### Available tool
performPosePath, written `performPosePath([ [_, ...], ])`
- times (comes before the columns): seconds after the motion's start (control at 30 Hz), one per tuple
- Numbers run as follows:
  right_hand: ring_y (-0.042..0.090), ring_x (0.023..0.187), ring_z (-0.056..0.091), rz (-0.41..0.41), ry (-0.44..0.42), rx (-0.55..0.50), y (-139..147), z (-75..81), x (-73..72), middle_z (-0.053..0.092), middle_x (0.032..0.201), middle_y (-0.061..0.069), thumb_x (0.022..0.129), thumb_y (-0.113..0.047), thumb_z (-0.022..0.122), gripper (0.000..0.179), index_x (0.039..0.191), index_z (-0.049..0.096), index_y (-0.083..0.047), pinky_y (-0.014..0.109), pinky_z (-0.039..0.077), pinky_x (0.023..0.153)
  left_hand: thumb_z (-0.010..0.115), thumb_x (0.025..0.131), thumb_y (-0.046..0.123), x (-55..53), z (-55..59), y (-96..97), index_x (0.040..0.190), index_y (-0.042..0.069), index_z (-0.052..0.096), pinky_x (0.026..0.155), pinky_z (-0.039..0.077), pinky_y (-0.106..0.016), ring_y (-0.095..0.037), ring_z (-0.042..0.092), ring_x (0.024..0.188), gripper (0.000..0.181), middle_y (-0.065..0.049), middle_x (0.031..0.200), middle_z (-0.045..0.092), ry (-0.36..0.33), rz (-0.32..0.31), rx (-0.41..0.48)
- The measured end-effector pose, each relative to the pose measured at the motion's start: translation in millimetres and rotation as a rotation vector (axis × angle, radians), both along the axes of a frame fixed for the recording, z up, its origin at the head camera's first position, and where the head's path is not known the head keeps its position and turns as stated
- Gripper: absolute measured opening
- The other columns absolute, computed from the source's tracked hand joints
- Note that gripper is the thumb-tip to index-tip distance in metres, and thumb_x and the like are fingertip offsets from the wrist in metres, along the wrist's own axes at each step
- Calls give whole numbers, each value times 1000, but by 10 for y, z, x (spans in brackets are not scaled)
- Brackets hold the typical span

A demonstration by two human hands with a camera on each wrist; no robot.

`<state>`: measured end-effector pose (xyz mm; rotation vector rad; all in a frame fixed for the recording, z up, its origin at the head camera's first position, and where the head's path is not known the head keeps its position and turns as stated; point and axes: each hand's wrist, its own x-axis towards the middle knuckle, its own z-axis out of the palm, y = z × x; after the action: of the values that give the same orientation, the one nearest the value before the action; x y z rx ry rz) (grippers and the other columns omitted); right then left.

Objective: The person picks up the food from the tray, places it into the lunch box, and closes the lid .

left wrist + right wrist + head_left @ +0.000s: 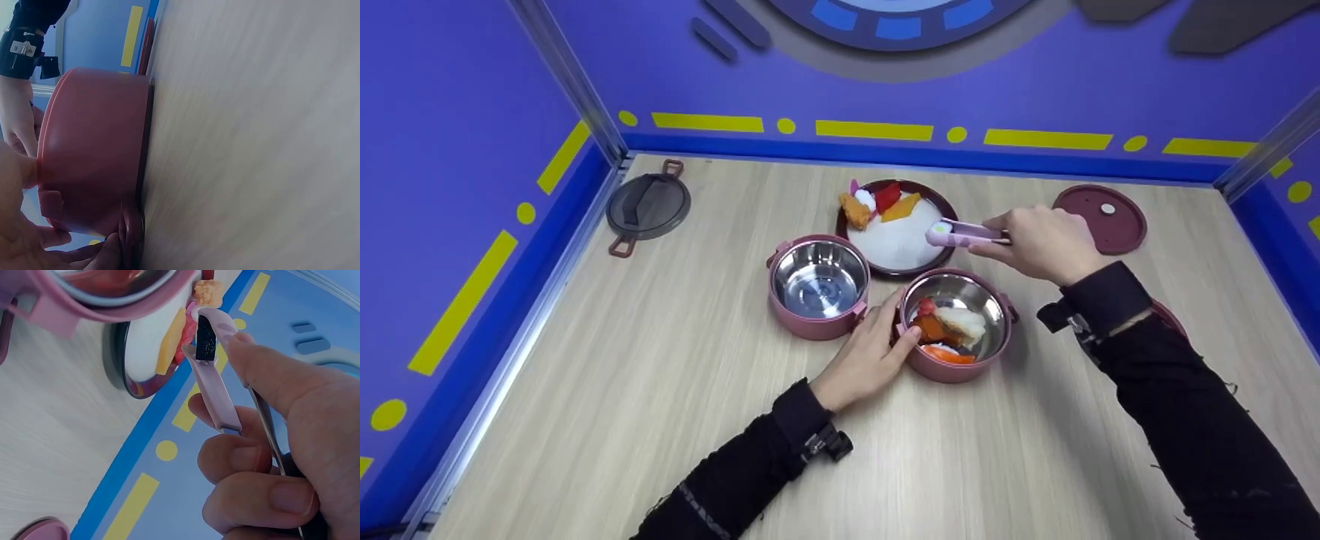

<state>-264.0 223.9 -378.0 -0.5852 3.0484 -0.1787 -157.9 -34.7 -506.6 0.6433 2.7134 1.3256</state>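
My right hand [1050,240] holds pink tongs [219,396]. Between the tong tips is a small sushi roll [206,337] with black sides and a pale top, held above the right edge of a round plate [896,247]. At the plate's back left are toy foods: a fried piece [855,211], a red piece [887,196] and a yellow piece [900,207]. My left hand [866,360] grips the side of the right pink bowl [952,370], thumb at its rim. Inside that steel-lined bowl lie several sushi pieces [960,324].
Left of the gripped bowl stands a second pink bowl [816,327], with a bare steel inside. A dark lid with handles [664,217] lies at the far left. Behind my right hand is a dark red lid [1117,229]; another red edge [1171,321] shows past my right sleeve.
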Motion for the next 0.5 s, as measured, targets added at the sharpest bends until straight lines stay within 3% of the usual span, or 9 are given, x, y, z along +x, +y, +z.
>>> performPosePath([
  [0.1, 31, 62, 63, 2, 8, -9, 23, 19, 53, 76, 90, 15, 96, -55, 71, 50, 126, 78, -16, 45, 44, 45, 47, 111, 41, 1, 9, 1, 166, 7, 25, 125, 37, -49, -34, 43, 150, 68, -22, 161, 43, -11, 3, -7],
  [0.33, 24, 56, 52, 13, 19, -37, 77, 55, 206, 66, 73, 7, 95, -56, 72, 50, 129, 77, -19, 36, 32, 45, 48, 111, 39, -3, 5, 5, 165, 6, 27, 126, 35, -47, -32, 41, 152, 67, -21, 163, 42, -18, 5, 3],
  [0.5, 22, 57, 54, 41, 23, -37, 131, 103, 343, 70, 73, 6, 94, -57, 72, 51, 128, 78, -19, 35, 33, 45, 47, 111, 40, -2, 8, 0, 165, 5, 27, 127, 34, -49, -33, 39, 153, 68, -21, 164, 40, -14, 7, 4],
])
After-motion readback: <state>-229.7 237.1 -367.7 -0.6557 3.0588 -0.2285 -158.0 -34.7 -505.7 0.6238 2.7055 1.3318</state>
